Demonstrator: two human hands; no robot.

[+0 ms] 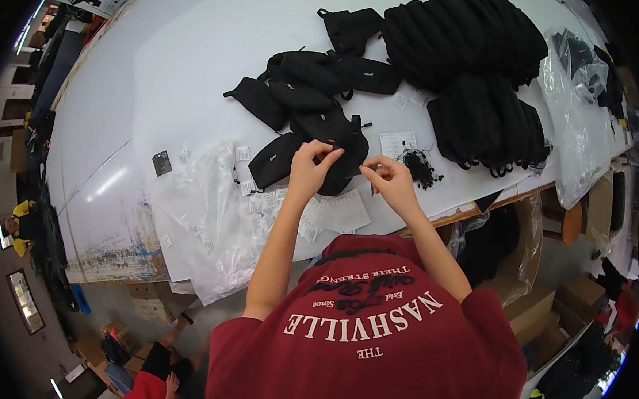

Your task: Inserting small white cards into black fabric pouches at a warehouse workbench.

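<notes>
Over a cluster of small black zip pouches, my left hand [310, 168] is closed, thumb and fingers pinched at the nearest black pouch [347, 165]. Just right of that pouch, my right hand [392, 182] pinches thumb and forefinger together; what they hold is too small to make out. Close beyond the right hand lies a tangled heap of black tag strings [421, 168], beside a white printed card [396, 143]. Fanned white paper tags [340, 214] lie below the pouches, at the table's near edge. Another black pouch [272, 161] rests left of my left hand.
Large stacks of black pouches [461, 40] fill the far right of the white table [173, 73]. A clear plastic bag [208, 229] lies at the left front, and another plastic bag [583, 142] hangs over the right edge. Cardboard boxes [532, 311] stand below, at the right.
</notes>
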